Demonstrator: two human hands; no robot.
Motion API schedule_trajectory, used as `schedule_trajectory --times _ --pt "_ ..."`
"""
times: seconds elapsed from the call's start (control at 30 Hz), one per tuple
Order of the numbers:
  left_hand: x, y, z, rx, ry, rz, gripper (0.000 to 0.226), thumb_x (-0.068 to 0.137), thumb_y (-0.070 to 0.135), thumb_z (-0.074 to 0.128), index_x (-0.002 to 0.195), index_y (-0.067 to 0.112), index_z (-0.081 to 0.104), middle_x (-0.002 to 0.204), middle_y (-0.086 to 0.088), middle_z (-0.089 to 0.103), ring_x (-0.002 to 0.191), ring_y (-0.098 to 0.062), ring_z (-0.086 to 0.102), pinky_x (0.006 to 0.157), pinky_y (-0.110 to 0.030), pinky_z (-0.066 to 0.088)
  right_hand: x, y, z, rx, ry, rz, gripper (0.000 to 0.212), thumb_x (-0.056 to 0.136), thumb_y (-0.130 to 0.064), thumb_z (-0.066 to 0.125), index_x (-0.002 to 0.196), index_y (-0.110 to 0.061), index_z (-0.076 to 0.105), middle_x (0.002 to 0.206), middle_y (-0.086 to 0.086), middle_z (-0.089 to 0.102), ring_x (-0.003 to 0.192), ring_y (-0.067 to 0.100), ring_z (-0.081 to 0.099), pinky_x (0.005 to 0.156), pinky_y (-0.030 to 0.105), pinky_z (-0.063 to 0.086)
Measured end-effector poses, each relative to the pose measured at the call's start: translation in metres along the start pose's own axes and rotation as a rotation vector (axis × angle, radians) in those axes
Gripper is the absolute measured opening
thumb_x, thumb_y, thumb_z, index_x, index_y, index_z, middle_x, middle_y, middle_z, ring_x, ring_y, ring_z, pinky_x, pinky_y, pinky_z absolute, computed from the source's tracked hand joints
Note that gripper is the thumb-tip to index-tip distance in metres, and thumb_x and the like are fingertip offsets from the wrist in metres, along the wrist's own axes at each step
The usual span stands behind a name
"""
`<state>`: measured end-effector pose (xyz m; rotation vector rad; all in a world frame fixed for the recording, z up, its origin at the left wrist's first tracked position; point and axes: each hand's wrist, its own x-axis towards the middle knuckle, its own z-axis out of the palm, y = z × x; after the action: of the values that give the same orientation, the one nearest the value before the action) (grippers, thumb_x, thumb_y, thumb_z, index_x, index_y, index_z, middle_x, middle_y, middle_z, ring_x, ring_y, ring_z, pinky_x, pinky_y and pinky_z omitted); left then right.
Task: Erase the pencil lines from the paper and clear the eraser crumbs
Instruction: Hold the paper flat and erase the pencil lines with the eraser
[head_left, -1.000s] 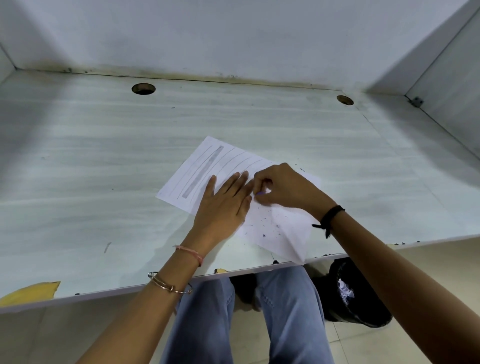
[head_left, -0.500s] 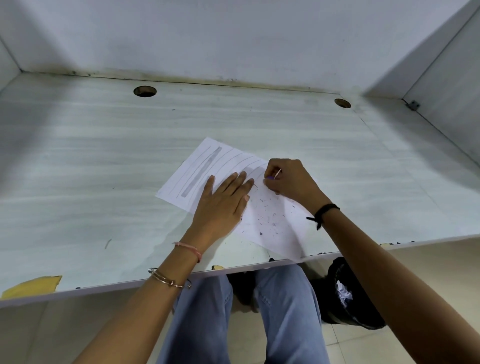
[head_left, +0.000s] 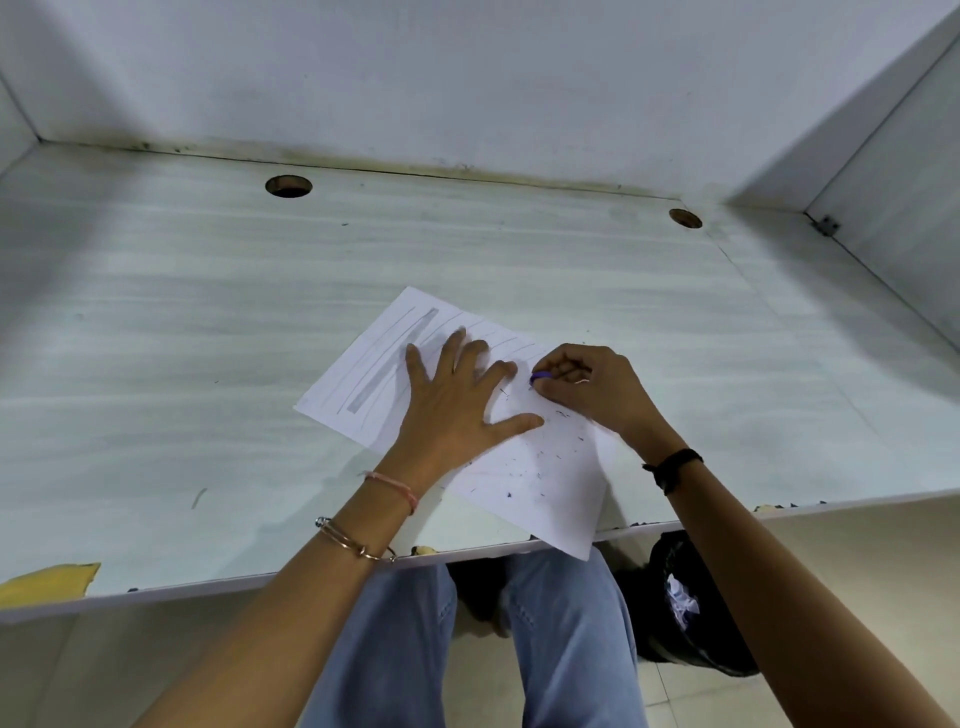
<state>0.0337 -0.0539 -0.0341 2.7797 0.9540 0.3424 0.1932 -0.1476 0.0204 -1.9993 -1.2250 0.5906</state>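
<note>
Right now the paper (head_left: 540, 499) lies skewed on the table (head_left: 208, 364), its near corner hanging past the front edge. The left hand (head_left: 457, 410) is flat on the middle of the sheet, palm down. Its fingers are straight and spread, pressing the paper, and its grip holds nothing. The right hand (head_left: 597, 384) is just beside it to the right. Its fingers are curled and its grip is closed tight round a small purple eraser (head_left: 540, 375). Only the eraser's tip shows, poking out at the fingertips on that hand's left side, down at the sheet. Actual contact is too small to tell. The tip sits just right of the left index fingertip and above the left thumb.

The pencil lines (head_left: 389, 358) are a thick grey shaded band with thin strokes alongside, on the far-left part of the paper. Some are partly covered by the left fingers, and the band is well apart from the eraser. Dark crumbs (head_left: 540, 462) are scattered over the near-right half of the sheet, below the eraser, between the left thumb and the right wrist.

Two round holes (head_left: 288, 185) sit near the back of the table. A yellow patch (head_left: 47, 579) is at its front-left edge. A black bin (head_left: 691, 613) stands on the floor under the table, right of the person's knees.
</note>
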Motion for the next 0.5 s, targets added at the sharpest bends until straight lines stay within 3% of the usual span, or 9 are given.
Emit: schedule_trajectory --times 0.03,0.1,0.27,0.37,0.5 --pt "0.001 0.000 0.003 -0.002 -0.032 -0.008 0.086 0.075 0.088 0.017 0.146 0.042 0.032 0.162 -0.002 0.012 0.150 -0.024 0.001 0.111 -0.066 -0.002 0.002 -0.001 0.001 -0.016 0.009 -0.002 0.009 0.077 -0.009 0.074 0.085 -0.014 0.073 0.083 0.004 0.072 0.067 0.005 0.059 0.063 0.006 0.045" --pt "0.003 -0.001 0.007 0.016 -0.077 -0.022 0.093 0.072 0.091 0.008 0.152 0.043 0.015 0.164 0.001 -0.008 0.150 -0.018 -0.012 0.111 -0.068 -0.011 0.004 -0.003 0.007 -0.049 0.043 -0.011 0.009 0.075 -0.007 0.073 0.081 -0.013 0.073 0.079 0.007 0.071 0.065 0.009 0.058 0.059 0.008 0.046" --pt "0.005 -0.002 0.011 0.046 -0.090 -0.010 0.097 0.069 0.089 -0.001 0.154 0.041 0.002 0.164 0.001 -0.009 0.150 -0.019 -0.012 0.109 -0.070 -0.009 0.001 -0.016 0.015 -0.197 -0.091 -0.106 0.006 0.074 -0.005 0.070 0.078 -0.009 0.073 0.068 0.001 0.069 0.061 0.010 0.060 0.061 0.020 0.051" --pt "0.005 -0.002 0.012 0.041 -0.089 -0.013 0.095 0.071 0.089 0.000 0.154 0.042 0.002 0.164 0.001 -0.010 0.150 -0.019 -0.012 0.109 -0.070 -0.010 0.012 -0.018 0.006 -0.296 -0.014 -0.119 0.010 0.073 -0.003 0.066 0.078 -0.008 0.073 0.069 0.005 0.069 0.065 0.019 0.062 0.062 0.028 0.050" --pt "0.004 -0.002 0.012 0.049 -0.064 -0.005 0.096 0.070 0.089 -0.003 0.154 0.042 0.003 0.164 0.001 -0.007 0.150 -0.019 -0.010 0.109 -0.071 -0.009 0.005 -0.028 0.008 -0.335 -0.195 -0.181 0.007 0.074 -0.002 0.068 0.077 -0.006 0.073 0.068 0.004 0.068 0.059 0.009 0.058 0.057 0.018 0.046"
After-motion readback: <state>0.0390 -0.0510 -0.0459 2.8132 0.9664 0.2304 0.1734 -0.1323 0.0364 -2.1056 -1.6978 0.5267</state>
